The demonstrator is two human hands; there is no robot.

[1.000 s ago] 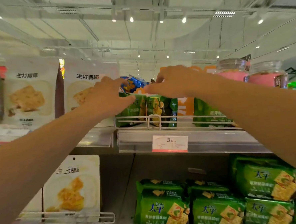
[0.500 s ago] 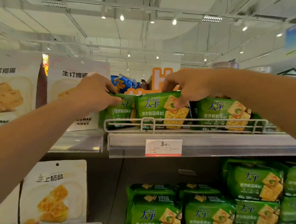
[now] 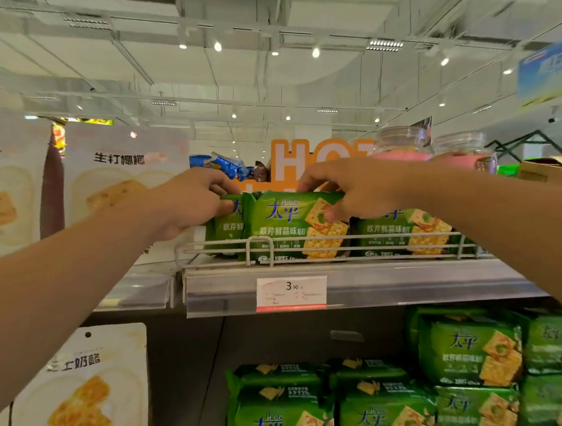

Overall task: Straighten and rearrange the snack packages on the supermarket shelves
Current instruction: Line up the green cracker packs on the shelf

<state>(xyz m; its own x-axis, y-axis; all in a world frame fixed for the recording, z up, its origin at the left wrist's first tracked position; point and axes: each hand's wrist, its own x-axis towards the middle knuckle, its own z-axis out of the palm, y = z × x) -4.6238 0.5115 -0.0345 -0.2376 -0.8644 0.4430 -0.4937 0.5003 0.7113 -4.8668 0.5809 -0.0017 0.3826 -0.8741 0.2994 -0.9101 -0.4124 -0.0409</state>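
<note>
1. Green and shiny, the plastic cracker pack with blue writing and a picture of square yellow crackers [image 3: 290,225] stands at the front of the top grey metal shelf [image 3: 360,287], right behind the thin white wire rail [image 3: 308,244].
2. We hold this pack at both ends. Our left hand [image 3: 187,202] is curled around its left top corner, and our right hand [image 3: 354,188] pinches its right top edge, thumb on the front and fingers behind.
3. The pack lies straight ahead of us and high up, between our two hands. Its long side runs left to right, along the rail. Both hands are about equally close to it, so we think both will have to move together.
4. The pack faces us and looks nearly upright, with its left end a little higher than its right.
5. A second green cracker pack, mostly hidden by our left hand [image 3: 224,227], touches it on the left. A third green cracker pack with the same picture [image 3: 402,231] sits just beside it on the right, a little lower.
6. We think the next job is to push the middle pack level so all three make one neat row.
7. A white price tag with a red stripe [image 3: 291,293] hangs on the shelf edge just below the pack.
</note>
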